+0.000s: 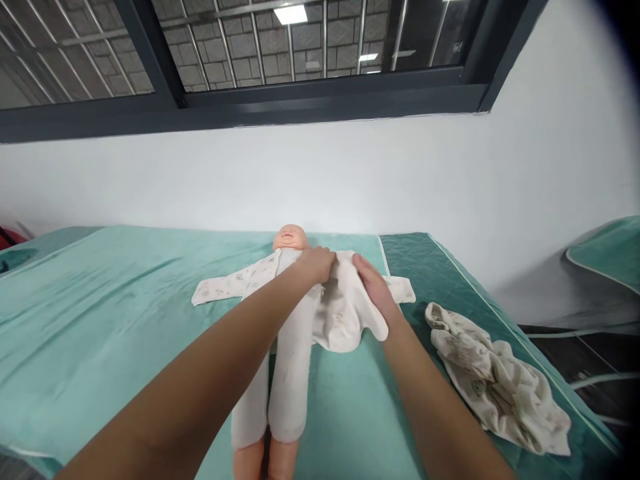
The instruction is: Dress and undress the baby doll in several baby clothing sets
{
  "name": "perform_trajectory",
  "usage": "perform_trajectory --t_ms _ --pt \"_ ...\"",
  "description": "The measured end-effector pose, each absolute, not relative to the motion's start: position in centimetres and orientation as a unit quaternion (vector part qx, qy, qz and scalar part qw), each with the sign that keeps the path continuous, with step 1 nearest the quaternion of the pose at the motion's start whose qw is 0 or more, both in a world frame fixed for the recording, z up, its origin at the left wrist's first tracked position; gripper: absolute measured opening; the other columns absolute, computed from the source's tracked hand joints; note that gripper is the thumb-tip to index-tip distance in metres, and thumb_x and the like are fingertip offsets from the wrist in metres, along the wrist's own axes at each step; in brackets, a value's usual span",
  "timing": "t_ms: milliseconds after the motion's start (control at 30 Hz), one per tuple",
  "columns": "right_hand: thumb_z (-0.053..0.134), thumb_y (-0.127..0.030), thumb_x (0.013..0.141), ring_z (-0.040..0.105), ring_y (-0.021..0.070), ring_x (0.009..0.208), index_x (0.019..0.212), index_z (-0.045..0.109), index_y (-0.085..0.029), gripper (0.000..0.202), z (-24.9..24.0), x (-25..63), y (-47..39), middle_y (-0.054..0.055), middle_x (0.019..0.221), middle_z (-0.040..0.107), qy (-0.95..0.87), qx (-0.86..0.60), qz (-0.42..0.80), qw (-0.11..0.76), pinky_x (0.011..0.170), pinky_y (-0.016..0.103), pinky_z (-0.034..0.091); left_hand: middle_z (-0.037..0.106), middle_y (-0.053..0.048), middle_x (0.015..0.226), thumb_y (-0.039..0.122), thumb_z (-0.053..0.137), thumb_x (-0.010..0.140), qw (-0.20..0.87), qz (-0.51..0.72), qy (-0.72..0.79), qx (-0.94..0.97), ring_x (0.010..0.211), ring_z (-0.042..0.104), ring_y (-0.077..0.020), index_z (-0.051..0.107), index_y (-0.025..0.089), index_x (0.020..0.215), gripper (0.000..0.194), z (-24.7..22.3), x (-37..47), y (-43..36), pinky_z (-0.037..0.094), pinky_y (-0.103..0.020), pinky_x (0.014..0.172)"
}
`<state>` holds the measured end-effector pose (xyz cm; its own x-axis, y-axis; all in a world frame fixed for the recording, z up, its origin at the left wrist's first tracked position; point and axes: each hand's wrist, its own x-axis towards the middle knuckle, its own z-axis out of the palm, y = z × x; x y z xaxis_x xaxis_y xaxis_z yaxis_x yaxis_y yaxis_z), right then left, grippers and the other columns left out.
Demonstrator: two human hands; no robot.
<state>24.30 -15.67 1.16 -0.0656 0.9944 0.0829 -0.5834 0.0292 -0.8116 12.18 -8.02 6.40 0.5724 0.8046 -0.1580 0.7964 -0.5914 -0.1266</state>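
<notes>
A baby doll [291, 237] lies on its back, its white cloth legs toward me. Spread under and around its upper body is a white printed baby shirt [338, 333], one sleeve out to the left and another cuff showing at the right. My left hand [319, 264] reaches across the doll's chest, fingers curled closed on the shirt near the shoulder. Along the right side of the bunched white cloth, my right hand [376, 288] has its fingers around the shirt's edge. Its fingertips are partly hidden. The doll's arm on that side cannot be made out clearly.
A crumpled printed baby garment [500, 383] lies to the right on the dark green quilted cover [413, 257]. A light green sheet [125, 300] covers the bed beneath the doll. Behind are a white wall [320, 177] and a dark-framed barred window [320, 100].
</notes>
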Motion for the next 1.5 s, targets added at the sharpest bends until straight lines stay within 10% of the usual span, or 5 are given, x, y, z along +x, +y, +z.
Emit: perform_trajectory --t_ms 367,467,667,1200,1500 --pt "0.075 -0.032 0.08 0.06 0.018 0.093 0.116 0.064 -0.03 0.038 0.8 20.3 -17.5 0.001 0.106 0.067 -0.524 -0.218 0.642 0.517 0.084 0.031 0.048 0.07 -0.005 0.12 0.047 0.034 0.094 -0.13 -0.033 -0.499 -0.856 0.109 0.063 -0.0193 0.065 0.021 0.117 0.046 10.2 6.4 -6.9 0.047 -0.026 0.091" --pt "0.072 -0.033 0.083 0.059 0.0199 0.102 0.121 0.065 -0.03 0.039 0.9 20.6 -17.6 0.002 0.118 0.066 -0.563 -0.235 0.621 0.493 0.089 0.033 0.047 0.07 -0.005 0.118 0.058 0.052 0.083 -0.189 -0.045 -0.493 -0.848 0.104 0.065 -0.0205 0.064 0.023 0.121 0.052 10.4 6.2 -7.4 0.049 -0.025 0.085" --pt "0.07 -0.032 0.085 0.056 0.0201 0.118 0.12 0.067 -0.029 0.034 1.6 21.8 -17.9 0.003 0.145 0.052 -0.605 -0.209 0.606 0.471 0.101 0.035 0.044 0.071 -0.003 0.108 0.028 0.06 0.077 -0.109 -0.115 -0.521 -0.838 0.104 0.063 -0.0205 0.069 0.024 0.106 0.031 9.6 6.7 -7.2 0.047 -0.028 0.092" --pt "0.068 -0.039 0.087 0.067 0.0236 0.104 0.11 0.067 -0.024 0.028 1.9 24.2 -17.7 0.01 0.122 0.068 -0.601 -0.252 0.577 0.493 0.094 0.041 0.049 0.065 -0.005 0.112 0.038 0.052 0.087 -0.101 -0.434 -0.616 -0.65 0.102 0.062 -0.0194 0.061 0.022 0.107 0.026 2.9 -1.8 -14.9 0.049 -0.032 0.087" --pt "0.071 -0.038 0.082 0.067 0.0217 0.094 0.099 0.07 -0.023 0.023 0.2 22.6 -18.0 0.009 0.111 0.072 -0.573 -0.329 0.54 0.522 0.086 0.039 0.051 0.06 -0.006 0.123 0.031 0.048 0.091 -0.129 -0.381 -0.647 -0.648 0.119 0.056 -0.0234 0.059 0.025 0.11 0.023 -4.9 -8.5 -27.6 0.044 -0.043 0.105"
